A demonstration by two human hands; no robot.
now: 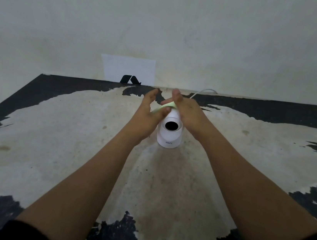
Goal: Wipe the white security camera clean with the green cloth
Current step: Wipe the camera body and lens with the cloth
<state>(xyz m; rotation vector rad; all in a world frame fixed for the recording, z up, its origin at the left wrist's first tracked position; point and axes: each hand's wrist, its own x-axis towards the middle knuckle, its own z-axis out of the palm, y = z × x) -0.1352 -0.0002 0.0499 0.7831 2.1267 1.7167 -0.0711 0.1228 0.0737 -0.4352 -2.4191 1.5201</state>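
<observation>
Both hands meet over the top of the white security camera mid-table, left hand and right hand each pinching the green cloth between them, so wiping looks underway, next needing firm strokes downward.

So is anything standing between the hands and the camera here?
Nothing visible. Both hands, left and right, are at the top of the camera, with only the green cloth between them.
</observation>
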